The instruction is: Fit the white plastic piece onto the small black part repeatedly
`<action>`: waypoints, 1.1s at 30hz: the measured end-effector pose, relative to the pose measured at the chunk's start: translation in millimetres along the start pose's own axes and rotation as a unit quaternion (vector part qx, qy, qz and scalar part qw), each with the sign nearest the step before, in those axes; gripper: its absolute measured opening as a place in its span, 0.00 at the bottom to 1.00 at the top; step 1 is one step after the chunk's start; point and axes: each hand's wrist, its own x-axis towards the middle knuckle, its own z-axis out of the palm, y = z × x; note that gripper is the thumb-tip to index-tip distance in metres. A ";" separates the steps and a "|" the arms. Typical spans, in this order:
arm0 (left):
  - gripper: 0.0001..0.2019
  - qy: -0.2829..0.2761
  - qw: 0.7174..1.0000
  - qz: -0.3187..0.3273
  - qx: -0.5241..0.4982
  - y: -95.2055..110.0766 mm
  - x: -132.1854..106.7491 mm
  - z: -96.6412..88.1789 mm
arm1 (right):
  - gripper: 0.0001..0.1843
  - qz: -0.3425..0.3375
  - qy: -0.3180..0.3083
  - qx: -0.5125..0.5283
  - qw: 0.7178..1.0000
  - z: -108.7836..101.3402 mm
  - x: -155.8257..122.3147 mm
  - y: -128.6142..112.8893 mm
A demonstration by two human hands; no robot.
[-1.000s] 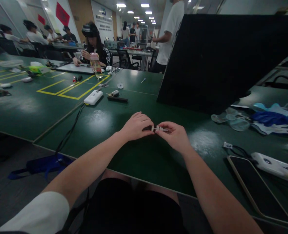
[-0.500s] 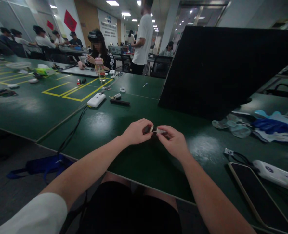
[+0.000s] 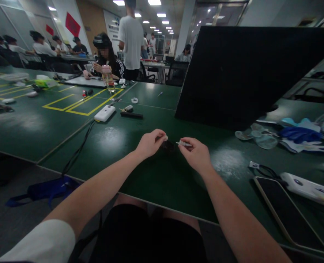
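Observation:
My left hand (image 3: 150, 143) is closed in a pinch, a small round whitish piece (image 3: 165, 138) at its thumb and fingertip. Facing it, my right hand (image 3: 197, 152) grips a small light-grey ribbed part (image 3: 184, 143), whose thin shaft points left. A short gap separates the two pieces, just above the green table (image 3: 151, 179). Beneath them is a dark patch; I cannot tell whether it is a shadow or an object. The fingers hide part of each piece.
A black panel (image 3: 233, 76) leans at the right. Near it lie clear plastic fan blades (image 3: 260, 137), blue-and-white gloves (image 3: 300, 135), a phone (image 3: 289, 215) and a white power bank (image 3: 310, 188). Another white power bank (image 3: 105, 113) and a black bar (image 3: 131, 115) are left of centre.
My hands have moved apart, opening a gap between the whitish piece and the ribbed part. The view has shifted slightly, and a standing person in the background has moved left.

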 end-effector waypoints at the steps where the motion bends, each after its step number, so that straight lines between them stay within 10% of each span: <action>1: 0.10 -0.001 1.000 0.011 0.006 1.5 0.0 -0.2 | 0.16 -0.001 -0.008 -0.001 1.000 0.8 -0.3 -0.2; 15: 0.07 -0.032 0.997 0.040 0.060 4.0 9.1 18.4 | 0.14 -0.007 -0.050 -0.048 0.998 5.7 -0.7 -4.3; 33: 0.08 -0.012 0.990 -0.073 -0.122 -6.9 5.7 26.1 | 0.14 -0.046 -0.034 -0.037 0.998 3.2 -0.1 -5.1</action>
